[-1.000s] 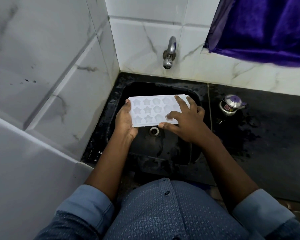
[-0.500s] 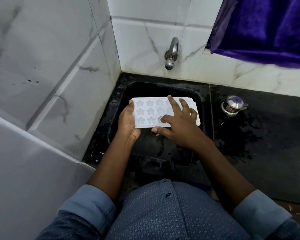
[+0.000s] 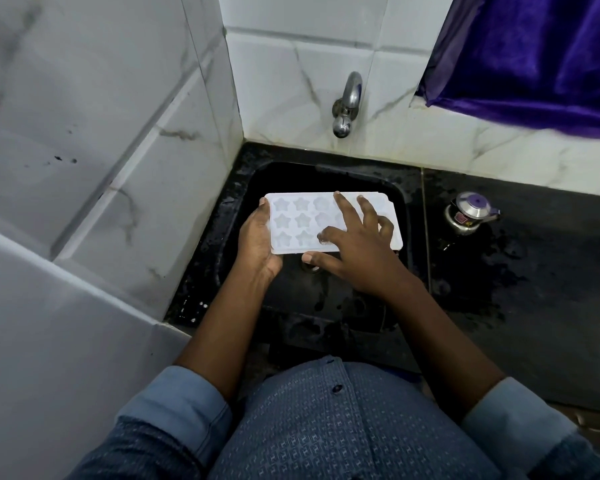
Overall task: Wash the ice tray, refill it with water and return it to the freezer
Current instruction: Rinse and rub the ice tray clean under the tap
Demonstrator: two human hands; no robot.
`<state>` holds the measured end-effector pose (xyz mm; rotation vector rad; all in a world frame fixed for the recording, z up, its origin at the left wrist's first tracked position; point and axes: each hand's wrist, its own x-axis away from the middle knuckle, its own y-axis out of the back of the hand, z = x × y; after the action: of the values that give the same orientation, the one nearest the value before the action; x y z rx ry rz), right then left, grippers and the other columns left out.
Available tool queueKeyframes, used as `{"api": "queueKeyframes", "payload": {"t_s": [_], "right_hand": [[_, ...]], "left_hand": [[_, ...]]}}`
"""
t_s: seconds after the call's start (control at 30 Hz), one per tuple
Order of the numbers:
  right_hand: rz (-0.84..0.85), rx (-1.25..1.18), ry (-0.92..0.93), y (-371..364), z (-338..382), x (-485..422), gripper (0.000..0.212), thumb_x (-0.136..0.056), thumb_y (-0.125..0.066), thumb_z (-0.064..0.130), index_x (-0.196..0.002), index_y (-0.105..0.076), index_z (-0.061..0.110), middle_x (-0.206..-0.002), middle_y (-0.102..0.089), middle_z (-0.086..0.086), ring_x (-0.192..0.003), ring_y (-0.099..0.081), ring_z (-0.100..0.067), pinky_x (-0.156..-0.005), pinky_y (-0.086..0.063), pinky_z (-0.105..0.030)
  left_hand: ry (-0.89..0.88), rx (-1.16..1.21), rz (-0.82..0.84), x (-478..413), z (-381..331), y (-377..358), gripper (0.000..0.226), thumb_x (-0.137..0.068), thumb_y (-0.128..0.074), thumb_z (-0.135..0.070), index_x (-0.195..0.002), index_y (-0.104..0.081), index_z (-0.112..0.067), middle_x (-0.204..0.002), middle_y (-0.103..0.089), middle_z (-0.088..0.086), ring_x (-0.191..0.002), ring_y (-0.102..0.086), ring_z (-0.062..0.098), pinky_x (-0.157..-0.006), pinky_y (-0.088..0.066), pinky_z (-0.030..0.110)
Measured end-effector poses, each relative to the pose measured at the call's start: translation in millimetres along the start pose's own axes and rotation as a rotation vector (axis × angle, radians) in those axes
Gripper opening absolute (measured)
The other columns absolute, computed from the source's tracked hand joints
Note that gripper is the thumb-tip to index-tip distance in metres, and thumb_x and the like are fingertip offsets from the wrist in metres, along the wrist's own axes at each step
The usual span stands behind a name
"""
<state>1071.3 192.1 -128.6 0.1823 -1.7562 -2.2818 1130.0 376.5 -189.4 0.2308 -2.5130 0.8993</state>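
Observation:
A white ice tray (image 3: 298,220) with star-shaped cells is held level over the black sink (image 3: 326,299). My left hand (image 3: 257,244) grips its left end, thumb on the rim and fingers underneath. My right hand (image 3: 357,247) lies spread on top of the tray's right half, fingers straight and pressing into the cells, thumb at the near edge. The steel tap (image 3: 345,105) on the back wall shows no running water.
White marbled tiles close the left and back sides. A wet black counter (image 3: 534,271) runs to the right, with a small steel container with a purple lid (image 3: 470,213) on it. A purple cloth (image 3: 534,57) hangs at the upper right.
My right hand has slid over the tray's cells, from the near right part toward the middle, with fingers spreading further. My left hand keeps its hold on the left end.

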Motion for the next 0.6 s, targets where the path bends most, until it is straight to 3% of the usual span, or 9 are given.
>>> {"api": "queueKeyframes", "payload": {"t_s": [0.17, 0.33, 0.6], "right_hand": [[0.004, 0.002, 0.011, 1.2, 0.5, -2.1, 0.065, -0.087, -0.043, 0.087, -0.116, -0.072, 0.036, -0.176, 0.003, -0.001, -0.159, 0.011, -0.034, -0.121, -0.002, -0.059], [-0.035, -0.001, -0.017, -0.2, -3.9, -2.7, 0.087, -0.076, -0.021, 0.093, -0.126, -0.069, 0.04, -0.176, 0.0, -0.002, -0.159, 0.01, -0.034, -0.12, -0.004, -0.061], [0.005, 0.017, -0.016, -2.3, -5.1, -0.6, 0.068, -0.088, -0.04, 0.087, -0.129, -0.066, 0.04, -0.176, 0.002, -0.002, -0.159, 0.012, -0.034, -0.121, -0.002, -0.061]], "left_hand": [[-0.001, -0.002, 0.006, -1.6, 0.7, 0.4, 0.058, -0.11, -0.048, -0.05, -0.139, -0.064, -0.003, -0.13, -0.073, 0.023, -0.117, -0.073, 0.043, -0.089, -0.062, 0.057], [-0.007, 0.005, 0.033, -0.5, -3.0, -2.1, 0.059, -0.111, -0.045, -0.05, -0.141, -0.063, -0.003, -0.131, -0.073, 0.023, -0.117, -0.073, 0.043, -0.084, -0.064, 0.053], [0.0, -0.012, 0.017, -3.6, 0.9, -1.1, 0.06, -0.109, -0.047, -0.051, -0.141, -0.063, -0.003, -0.131, -0.072, 0.023, -0.118, -0.072, 0.043, -0.085, -0.063, 0.054]]}}
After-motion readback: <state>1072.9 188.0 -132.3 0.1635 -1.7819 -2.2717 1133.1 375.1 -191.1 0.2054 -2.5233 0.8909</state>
